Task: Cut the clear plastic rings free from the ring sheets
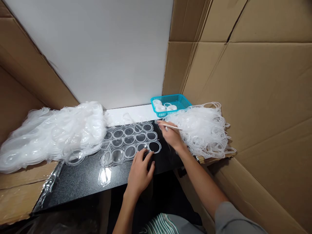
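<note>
Translucent white rings (130, 151) lie in rows on the black speckled tabletop, joined in what looks like a clear film sheet. My left hand (141, 170) rests over the front row, fingers spread, fingertips touching the rings at its right end. Just right of the sheet, my right hand (172, 136) is closed around a thin white pen-like stick (173, 126). A small pale piece is near its fingertips, too small to make out. Beside that hand sits a heap of loose white rings (202, 126).
A big pile of plastic-wrapped rings (65, 130) covers the left side. At the back stands a teal basket (181, 101) holding several white ring bundles (160, 108). Cardboard walls (263, 91) rise left and right, with a white panel (117, 55) behind.
</note>
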### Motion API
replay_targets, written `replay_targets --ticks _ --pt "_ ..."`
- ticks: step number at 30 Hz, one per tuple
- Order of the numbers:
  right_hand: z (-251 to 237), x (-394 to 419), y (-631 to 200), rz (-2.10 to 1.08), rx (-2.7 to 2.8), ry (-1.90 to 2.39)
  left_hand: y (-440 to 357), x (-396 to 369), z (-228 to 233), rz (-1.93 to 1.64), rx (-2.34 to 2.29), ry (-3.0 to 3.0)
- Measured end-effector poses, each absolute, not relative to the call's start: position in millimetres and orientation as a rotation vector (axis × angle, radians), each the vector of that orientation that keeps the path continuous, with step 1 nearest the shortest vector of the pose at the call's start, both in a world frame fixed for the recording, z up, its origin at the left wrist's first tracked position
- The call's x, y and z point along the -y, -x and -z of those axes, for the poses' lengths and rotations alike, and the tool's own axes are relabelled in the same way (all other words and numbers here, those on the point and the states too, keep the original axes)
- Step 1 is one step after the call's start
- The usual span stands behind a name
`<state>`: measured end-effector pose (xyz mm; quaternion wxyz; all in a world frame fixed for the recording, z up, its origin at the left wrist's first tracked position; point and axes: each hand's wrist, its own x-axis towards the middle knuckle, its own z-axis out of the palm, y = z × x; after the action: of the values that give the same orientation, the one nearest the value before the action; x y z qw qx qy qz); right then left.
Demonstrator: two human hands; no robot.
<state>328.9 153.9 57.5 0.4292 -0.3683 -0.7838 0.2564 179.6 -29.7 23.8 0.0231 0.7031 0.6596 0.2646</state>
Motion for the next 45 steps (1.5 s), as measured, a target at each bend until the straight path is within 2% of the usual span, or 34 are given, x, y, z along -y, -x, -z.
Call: replay_targets --ticks 4,8,24,27,30,34,41,45 --pt "-42 -113 -308 -1.089 2.115 0.707 -164 42 -18 -0.954 -2.196 -2.113" --pt "-25 -93 -300 -1.221 2.064 0.652 -156 53 -12 -0.953 -2.197 -2.121" --pt "-17 -95 -306 -1.093 2.164 0.734 -162 55 -11 -0.913 -2.239 -2.178" --pt "-16 -91 -308 -0.933 2.263 0.595 -163 54 -13 -0.9 -2.261 -2.136" --pt "-14 -87 -309 -0.623 2.436 0.412 -165 53 -14 -0.856 -2.301 -2.103" --pt "-15 -95 -305 -0.352 2.525 0.465 -165 53 -15 -0.802 -2.317 -2.104" --pt "-36 -141 -289 -0.372 2.179 0.869 -167 55 -17 -0.815 -2.287 -2.09" --pt "-40 -130 -279 -0.58 2.058 0.812 -163 58 -20 -0.893 -2.182 -2.056"
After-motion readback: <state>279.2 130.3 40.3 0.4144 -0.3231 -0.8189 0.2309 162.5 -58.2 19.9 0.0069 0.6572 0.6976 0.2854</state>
